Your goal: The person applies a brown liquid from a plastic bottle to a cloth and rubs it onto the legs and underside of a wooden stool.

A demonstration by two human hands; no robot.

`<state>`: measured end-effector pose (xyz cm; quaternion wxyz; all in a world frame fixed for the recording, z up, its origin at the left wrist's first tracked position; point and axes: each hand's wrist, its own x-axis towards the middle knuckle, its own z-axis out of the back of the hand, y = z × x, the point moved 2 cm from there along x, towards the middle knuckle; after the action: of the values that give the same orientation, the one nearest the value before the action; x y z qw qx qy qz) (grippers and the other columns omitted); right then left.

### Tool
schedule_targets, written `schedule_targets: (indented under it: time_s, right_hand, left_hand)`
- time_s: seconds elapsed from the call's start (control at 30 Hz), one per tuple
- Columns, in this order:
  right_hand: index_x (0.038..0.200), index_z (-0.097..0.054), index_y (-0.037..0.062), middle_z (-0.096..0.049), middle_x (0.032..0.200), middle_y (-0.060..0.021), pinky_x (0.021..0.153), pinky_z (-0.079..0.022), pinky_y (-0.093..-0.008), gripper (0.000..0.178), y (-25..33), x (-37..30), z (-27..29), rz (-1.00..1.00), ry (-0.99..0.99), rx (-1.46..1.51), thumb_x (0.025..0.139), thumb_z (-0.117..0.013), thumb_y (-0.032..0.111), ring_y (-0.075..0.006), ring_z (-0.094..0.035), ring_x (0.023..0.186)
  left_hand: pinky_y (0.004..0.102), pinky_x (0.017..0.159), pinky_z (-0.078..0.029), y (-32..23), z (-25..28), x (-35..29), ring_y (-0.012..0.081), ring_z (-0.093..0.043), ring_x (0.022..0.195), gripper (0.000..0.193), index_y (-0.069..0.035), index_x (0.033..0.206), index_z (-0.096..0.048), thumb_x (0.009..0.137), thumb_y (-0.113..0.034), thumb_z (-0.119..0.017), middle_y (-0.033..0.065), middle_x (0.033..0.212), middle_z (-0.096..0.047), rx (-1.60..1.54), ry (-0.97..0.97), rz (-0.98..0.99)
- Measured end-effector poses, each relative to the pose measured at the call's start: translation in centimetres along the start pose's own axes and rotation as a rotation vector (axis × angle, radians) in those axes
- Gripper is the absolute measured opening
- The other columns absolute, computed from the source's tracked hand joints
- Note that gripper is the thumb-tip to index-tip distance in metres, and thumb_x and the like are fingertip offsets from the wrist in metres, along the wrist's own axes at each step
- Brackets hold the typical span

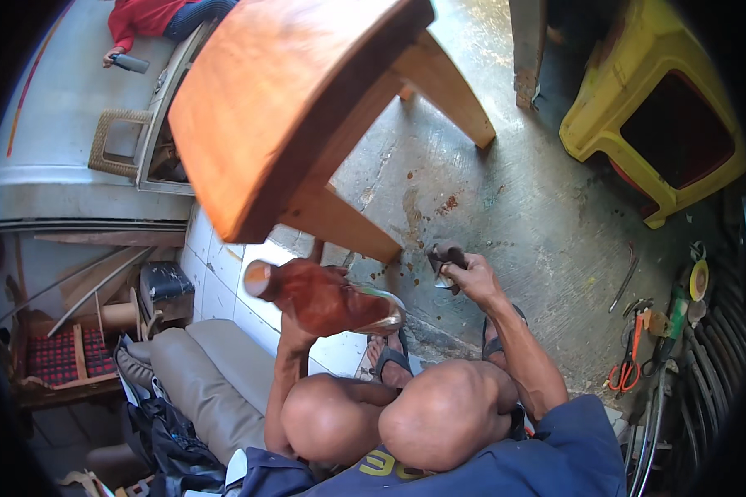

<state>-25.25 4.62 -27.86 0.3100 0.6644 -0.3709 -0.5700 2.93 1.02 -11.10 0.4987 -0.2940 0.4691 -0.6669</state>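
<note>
My left hand (297,325) is wrapped round a clear plastic bottle (331,294) smeared with reddish-brown liquid. The bottle lies tilted almost on its side, and it hides most of those fingers. A crumpled dark cloth (446,253) is pinched in my right hand (475,280), low over the floor in front of my feet. Just beyond both hands stands a piece of wooden furniture (257,99) with a broad, glossy orange-brown top and thick legs. Its nearest leg (356,228) comes down between the bottle and the cloth.
A yellow plastic stool (605,124) is at the far right. Orange-handled scissors (626,364) and other tools lie on the right-hand floor, near curved dark bars (713,356). Grey cushions (207,385) are on the left. A person in a red top (145,21) holds a phone (130,63).
</note>
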Motion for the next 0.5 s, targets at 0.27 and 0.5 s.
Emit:
schedule_targets:
  time_s: [0.27, 0.5]
  right_hand:
    - [0.101, -0.070, 0.0007, -0.066, 0.081, -0.0026, 0.059, -0.050, -0.0285, 0.022, -1.9, -1.6, 3.2, 0.318, -0.289, 0.231, 0.091, -0.066, 0.020, -0.0091, -0.059, 0.067]
    - [0.117, -0.066, -0.0010, -0.068, 0.095, -0.0122, 0.073, -0.057, -0.0382, 0.036, 0.5, -5.9, 6.2, 0.723, -0.526, -0.411, 0.091, -0.066, 0.023, -0.0275, -0.068, 0.083]
  left_hand:
    - [0.0387, 0.107, -0.045, -6.4, -8.8, 5.8, 0.0206, -0.059, 0.119, 0.068, -0.002, 0.134, -0.056, 0.074, -0.020, -0.082, 0.0120, 0.131, -0.063, -0.296, 0.510, -0.096]
    - [0.0403, 0.110, -0.042, -4.8, -13.9, 7.8, 0.0231, -0.060, 0.119, 0.070, -0.006, 0.133, -0.057, 0.070, -0.019, -0.084, 0.0143, 0.131, -0.062, -0.472, 0.740, -0.362]
